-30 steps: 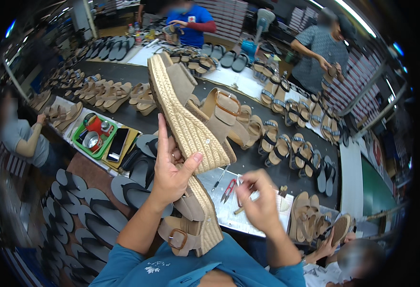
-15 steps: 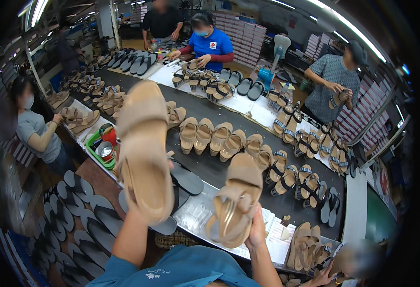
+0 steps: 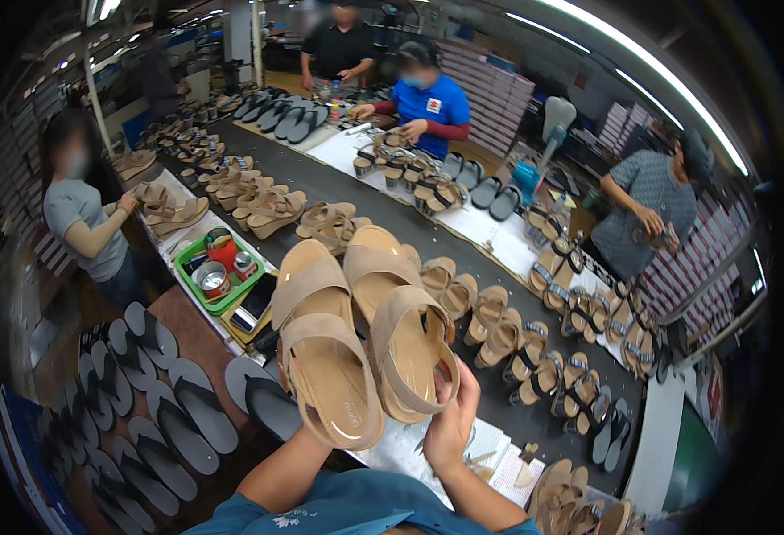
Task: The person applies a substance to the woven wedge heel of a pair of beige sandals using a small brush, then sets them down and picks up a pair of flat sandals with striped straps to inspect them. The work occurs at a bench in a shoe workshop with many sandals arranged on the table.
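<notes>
Side by side in front of me I hold up two tan wedge sandals with broad straps, toes pointing away. The left sandal (image 3: 316, 303) rests on my left hand (image 3: 307, 450), whose fingers are hidden beneath the sole. My right hand (image 3: 453, 426) is closed around the heel end of the right sandal (image 3: 394, 312), with the thumb near its back strap. Insoles face up on both, and their inner edges nearly touch. Below them lies the metal-topped bench edge (image 3: 390, 453), with papers (image 3: 488, 441) to the right of my right hand.
Rows of tan sandals (image 3: 499, 312) stand on a dark conveyor belt (image 3: 392, 214). A green tray (image 3: 254, 283) with a red container and metal cups sits left of my hands. Grey flip-flops (image 3: 173, 406) cover a brown surface at lower left. Co-workers (image 3: 432, 102) stand around the belt.
Both sandals have come together from apart; the left one moved right and lower, the right one turned and rose beside it. The view has shifted to the left.
</notes>
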A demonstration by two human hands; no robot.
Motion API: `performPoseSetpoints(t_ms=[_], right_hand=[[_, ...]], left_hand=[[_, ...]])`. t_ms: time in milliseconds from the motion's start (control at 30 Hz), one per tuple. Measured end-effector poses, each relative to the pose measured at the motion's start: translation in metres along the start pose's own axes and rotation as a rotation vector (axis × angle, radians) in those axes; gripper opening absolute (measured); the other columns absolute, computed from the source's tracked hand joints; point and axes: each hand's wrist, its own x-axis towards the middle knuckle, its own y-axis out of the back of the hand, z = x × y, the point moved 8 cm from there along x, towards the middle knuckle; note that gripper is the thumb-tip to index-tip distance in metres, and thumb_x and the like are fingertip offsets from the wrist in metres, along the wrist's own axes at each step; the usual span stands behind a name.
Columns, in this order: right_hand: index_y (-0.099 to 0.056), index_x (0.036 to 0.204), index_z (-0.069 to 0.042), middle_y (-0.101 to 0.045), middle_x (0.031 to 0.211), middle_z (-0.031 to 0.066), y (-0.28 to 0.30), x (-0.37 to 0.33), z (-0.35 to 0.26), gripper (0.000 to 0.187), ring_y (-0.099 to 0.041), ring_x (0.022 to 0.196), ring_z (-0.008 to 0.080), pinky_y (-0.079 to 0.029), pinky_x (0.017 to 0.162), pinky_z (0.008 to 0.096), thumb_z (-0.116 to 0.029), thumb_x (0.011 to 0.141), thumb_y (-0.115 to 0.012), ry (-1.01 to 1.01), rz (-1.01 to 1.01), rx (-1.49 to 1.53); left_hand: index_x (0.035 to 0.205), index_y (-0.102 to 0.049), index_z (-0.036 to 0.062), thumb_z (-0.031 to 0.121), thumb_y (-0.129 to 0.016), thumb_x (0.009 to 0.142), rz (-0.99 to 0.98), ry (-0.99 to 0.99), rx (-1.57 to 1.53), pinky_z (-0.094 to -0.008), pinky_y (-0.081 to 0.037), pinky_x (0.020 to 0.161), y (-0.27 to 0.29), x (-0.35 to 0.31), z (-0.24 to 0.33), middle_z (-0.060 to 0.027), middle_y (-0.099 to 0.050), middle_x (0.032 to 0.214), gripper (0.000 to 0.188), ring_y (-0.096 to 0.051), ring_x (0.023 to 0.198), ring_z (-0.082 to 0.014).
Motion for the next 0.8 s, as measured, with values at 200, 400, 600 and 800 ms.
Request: performPoseSetpoints(t_ms=[200,400,600,800], right_hand=[[-0.043,0.138,-0.003,-0.031,0.144,0.0264,-0.078,0.003,-0.040,0.094,-0.034,0.136,0.0496,-0.039,0.109,0.0521,-0.036,0.065,-0.092,0.645,-0.231,-0.550],[-0.053,0.123,-0.005,-0.040,0.133,0.0234,-0.111,0.076,0.008,0.086,-0.045,0.128,0.0523,-0.047,0.099,0.0570,-0.029,0.053,-0.098,0.686,-0.410,-0.371],[-0.054,0.119,-0.005,-0.048,0.126,0.0231,-0.167,0.202,0.077,0.080,-0.053,0.121,0.0444,-0.049,0.097,0.0492,-0.031,0.056,-0.096,0.690,-0.498,-0.531],[-0.055,0.128,-0.007,-0.049,0.128,0.0214,-0.248,0.407,0.161,0.079,-0.053,0.117,0.0404,-0.048,0.096,0.0457,-0.041,0.066,-0.088,0.699,-0.184,-0.774]], left_hand=[[0.156,-0.022,0.0172,0.089,-0.038,0.079,0.189,-0.304,0.231,-0.0505,-0.029,0.117,0.025,-0.011,0.033,-0.0065,-0.029,0.158,0.107,-0.030,0.145,-0.0289],[0.158,-0.013,0.0153,0.082,-0.046,0.084,0.195,-0.476,0.331,-0.0495,-0.033,0.114,0.005,-0.004,0.076,-0.0079,-0.034,0.155,0.105,-0.033,0.143,-0.0279],[0.157,0.010,0.0041,0.051,-0.065,0.091,0.153,-0.243,0.550,-0.0458,-0.039,0.108,0.052,-0.017,0.065,-0.0278,-0.038,0.151,0.110,-0.051,0.130,-0.0350],[0.158,-0.008,0.0037,0.055,-0.071,0.085,0.156,-0.280,0.754,-0.0408,-0.045,0.104,0.098,-0.053,0.066,-0.0268,-0.044,0.147,0.109,-0.056,0.124,-0.0309]])
